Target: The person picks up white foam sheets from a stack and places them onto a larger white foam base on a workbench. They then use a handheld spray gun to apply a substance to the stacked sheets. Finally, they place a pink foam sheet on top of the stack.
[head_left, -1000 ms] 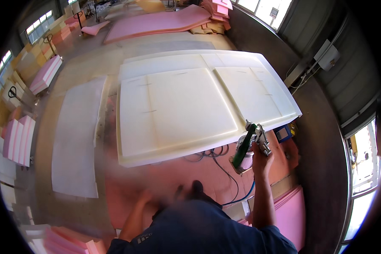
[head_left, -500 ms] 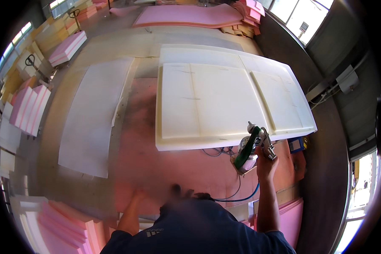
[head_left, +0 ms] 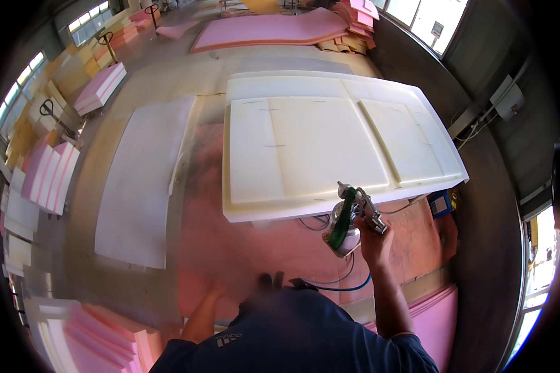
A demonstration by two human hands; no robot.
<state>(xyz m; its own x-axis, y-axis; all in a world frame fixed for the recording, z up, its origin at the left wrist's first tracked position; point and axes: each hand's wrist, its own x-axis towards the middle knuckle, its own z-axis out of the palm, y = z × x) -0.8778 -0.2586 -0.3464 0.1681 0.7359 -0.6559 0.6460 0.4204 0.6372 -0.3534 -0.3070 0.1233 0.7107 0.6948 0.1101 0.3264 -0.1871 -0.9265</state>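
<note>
The right hand (head_left: pixel 374 239) is clamped on the spray gun (head_left: pixel 348 214) at the foam's (head_left: pixel 317 146) near edge. The left hand (head_left: pixel 215 291), near left, is too blurred to tell. A snagged blue hose (head_left: pixel 358 285) could jerk the gun into the foam.

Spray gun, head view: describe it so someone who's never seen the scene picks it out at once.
Find the big white foam slab topped with two flat panels, right of centre. By its near edge, the person's right hand grips the spray gun. Its silver metal and dark green strip set it apart from the pale slab and the blue hose below.
</note>
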